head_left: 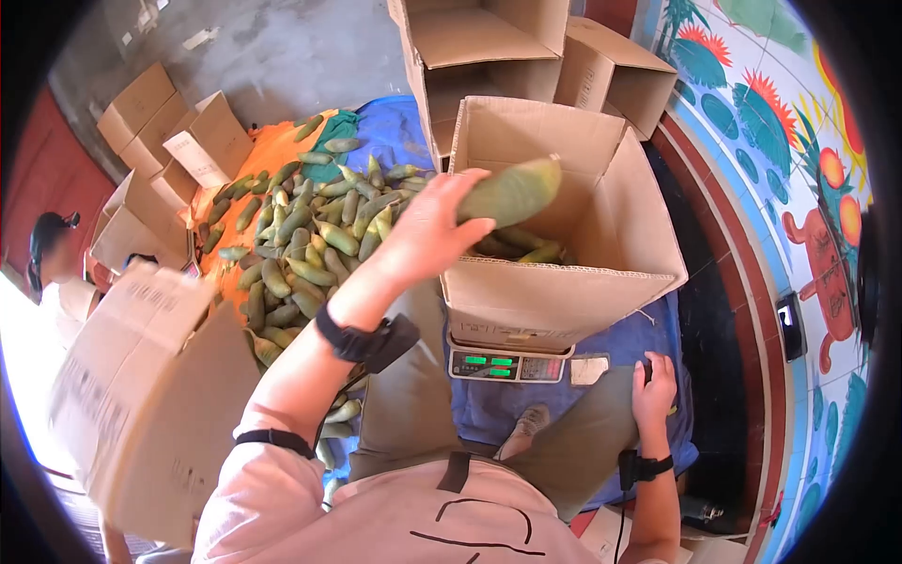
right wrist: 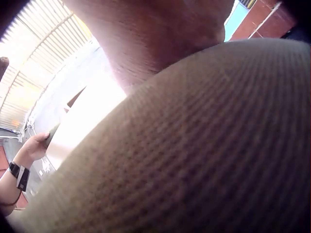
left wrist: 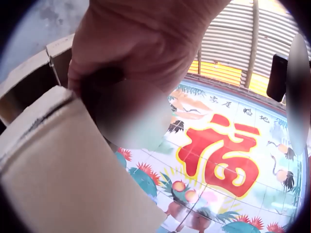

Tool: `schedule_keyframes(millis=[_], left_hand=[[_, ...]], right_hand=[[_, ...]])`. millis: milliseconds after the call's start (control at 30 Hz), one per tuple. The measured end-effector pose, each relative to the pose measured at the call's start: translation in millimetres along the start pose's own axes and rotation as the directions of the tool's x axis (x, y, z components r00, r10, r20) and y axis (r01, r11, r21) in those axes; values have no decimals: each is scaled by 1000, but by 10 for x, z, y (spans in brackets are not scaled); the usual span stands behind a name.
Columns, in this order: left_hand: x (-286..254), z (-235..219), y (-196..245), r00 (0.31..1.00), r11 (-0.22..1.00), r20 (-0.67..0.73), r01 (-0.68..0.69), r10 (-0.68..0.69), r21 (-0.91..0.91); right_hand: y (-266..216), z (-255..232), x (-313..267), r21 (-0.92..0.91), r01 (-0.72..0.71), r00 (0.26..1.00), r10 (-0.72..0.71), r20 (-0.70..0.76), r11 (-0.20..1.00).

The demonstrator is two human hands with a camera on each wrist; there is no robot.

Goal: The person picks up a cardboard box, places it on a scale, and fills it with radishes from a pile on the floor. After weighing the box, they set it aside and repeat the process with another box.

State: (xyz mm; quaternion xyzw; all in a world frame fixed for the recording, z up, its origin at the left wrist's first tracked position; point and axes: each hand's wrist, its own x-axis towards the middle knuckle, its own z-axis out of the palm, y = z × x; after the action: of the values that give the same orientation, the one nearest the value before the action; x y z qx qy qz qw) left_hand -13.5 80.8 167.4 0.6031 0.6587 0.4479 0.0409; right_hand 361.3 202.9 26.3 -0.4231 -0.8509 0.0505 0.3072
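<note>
My left hand (head_left: 432, 221) grips a large green radish (head_left: 515, 192) above the left side of an open cardboard box (head_left: 554, 296); in the left wrist view the hand (left wrist: 141, 43) is beside a box edge (left wrist: 63, 160), and the radish is blurred. Several radishes (head_left: 540, 252) lie at the bottom of that box, which stands on a scale (head_left: 507, 366) with lit green digits. My right hand (head_left: 655, 395) rests on my right knee, holding nothing visible. In the right wrist view, trouser cloth (right wrist: 184, 141) fills most of the picture, and the left hand (right wrist: 35, 146) shows at the far left.
A large pile of radishes (head_left: 305, 235) covers an orange and blue sheet at the left. Empty boxes (head_left: 489, 38) are stacked behind the box on the scale. Another box (head_left: 141, 376) is at the near left, beside a person (head_left: 66, 291). A painted tile wall (head_left: 752, 113) runs along the right.
</note>
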Motion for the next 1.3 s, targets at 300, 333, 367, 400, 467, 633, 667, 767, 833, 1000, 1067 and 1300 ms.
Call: schedule_keyframes(millis=[300,333,367,400,467,633,667,767,833,1000,1067,1300], left_hand=[[-438,143,-53,978,980,-208,26,16,197],[-546,134,-86,964,984,-264,56,-10,168],[-658,125,-112,958,987,-280,97,-57,130],[-770,127,-164,957,986,-283,106,-65,132],[-989,148,-292,929,972,-349,186,-125,147],[-1397,191,-508,913,926,-304,335,-273,176],[-1442,196,-517,912,924,-305,339,-276,176],[-1534,210,-571,904,917,-291,367,-313,154],[-1583,225,-644,909,921,-313,343,-276,183],[-1577,268,-682,912,923,-315,333,-264,191],[-1577,289,-666,915,917,-294,344,-277,205],[-1721,465,-790,934,878,-242,336,-263,341]], right_hand=[[20,-20,-35,50,-25,1000,25,5,998],[13,-19,-31,38,-17,1000,17,-4,999],[6,-22,-26,49,-19,1000,18,3,999],[10,-13,-25,52,-13,1000,13,10,999],[29,2,-21,43,5,1000,-5,7,999],[5,11,-11,61,1,1000,-2,17,998],[9,11,-12,61,5,1000,-6,16,998],[40,21,-25,46,9,1000,-10,11,999],[37,34,-26,31,1,1000,-2,15,1000],[55,12,-22,9,4,1000,-4,13,1000],[58,6,-28,-5,-5,1000,6,12,1000],[60,-10,-38,13,6,1000,-7,16,1000]])
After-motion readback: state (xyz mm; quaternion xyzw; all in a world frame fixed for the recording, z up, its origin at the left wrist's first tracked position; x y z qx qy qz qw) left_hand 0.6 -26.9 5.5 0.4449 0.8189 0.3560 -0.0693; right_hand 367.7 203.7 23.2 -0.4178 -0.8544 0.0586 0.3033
